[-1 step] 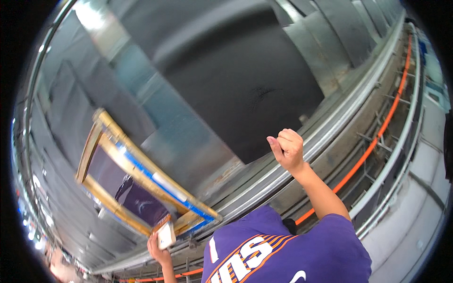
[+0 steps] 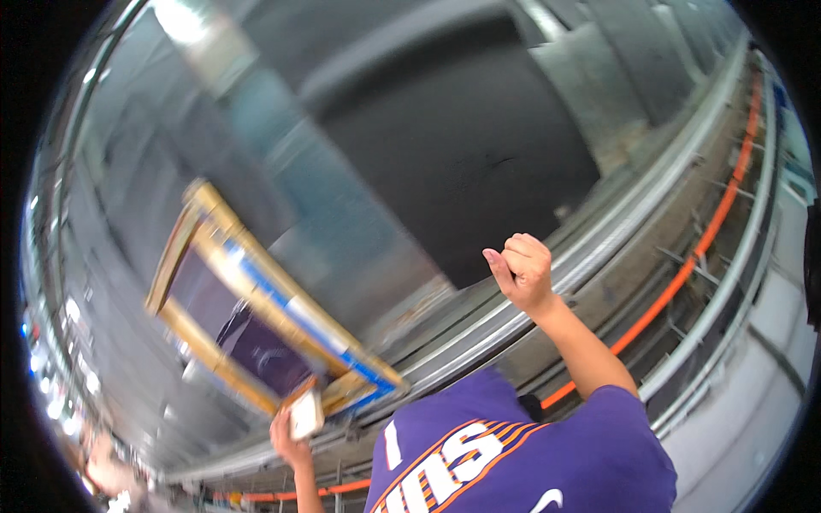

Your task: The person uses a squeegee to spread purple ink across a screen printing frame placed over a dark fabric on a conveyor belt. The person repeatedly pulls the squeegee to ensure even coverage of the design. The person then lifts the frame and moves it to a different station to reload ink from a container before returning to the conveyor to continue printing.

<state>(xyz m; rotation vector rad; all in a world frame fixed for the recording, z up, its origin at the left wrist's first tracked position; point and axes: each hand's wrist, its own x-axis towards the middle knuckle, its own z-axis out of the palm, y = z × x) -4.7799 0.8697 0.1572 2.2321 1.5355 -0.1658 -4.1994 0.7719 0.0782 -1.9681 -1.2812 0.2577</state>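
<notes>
My left hand (image 2: 284,434) is closed at the near end of a wooden screen-printing frame (image 2: 295,309), gripping a small pale block with a brown edge (image 2: 305,415), perhaps a squeegee. The frame lies tilted on the long table, with blue tape along one side and dark mesh inside. Wet-looking dark ink (image 2: 256,346) lies on the mesh. My right hand (image 2: 522,269) is raised near the table's edge, fingers curled in and thumb sticking out, with nothing visible in it. A black sheet (image 2: 462,145) is spread on the table beyond it.
A metal rail (image 2: 479,342) runs along the table's near edge. Beside it an orange hose or cable (image 2: 658,312) follows the rail. More dark sheets (image 2: 111,197) lie to the left, with shiny bare table strips (image 2: 333,188) between. A pale floor (image 2: 735,419) shows at right.
The table, sheets and frame have shifted slightly rightward in the view, and the frame a little upward. My left hand keeps its grip; my right hand stays curled in the same place.
</notes>
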